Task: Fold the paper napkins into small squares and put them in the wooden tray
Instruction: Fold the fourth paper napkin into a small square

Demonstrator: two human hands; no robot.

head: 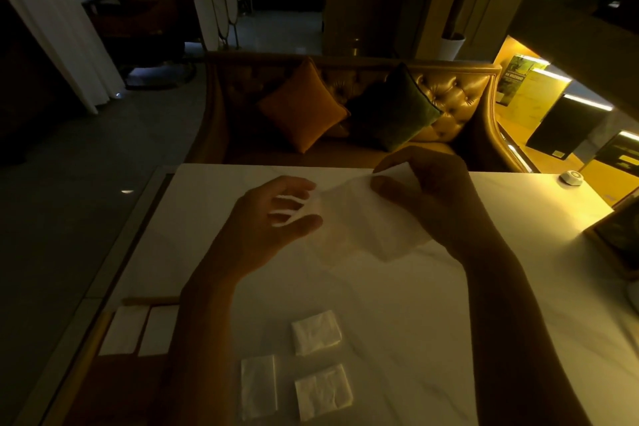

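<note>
**A:** What's the grip like?

**B:** The right hand (pixel 425 190) pinches the far right corner of an opened napkin (pixel 363 218) between thumb and forefinger and holds it up off the table (pixel 380 304). The left hand (pixel 273 211) is at the sheet's left edge with its fingers spread. In this dim light I can't tell whether they actually nip the paper.

**A:** And how does the sheet lie?

**B:** It spans the gap between the hands. The top edge runs left to right, and the rest droops toward the person, with the low corner close to the tabletop.

**A:** Where's the tray?

**B:** The wooden tray (pixel 114 384) is at the near left corner, just beside the left forearm, so the left hand is nearer to it. Two stored napkins (pixel 124 330) lie in it. Three folded squares (pixel 316 335) sit on the table between the forearms, outside the tray.

**A:** Next move?

**B:** Probably the first fold, one side edge carried across to the other.
</note>
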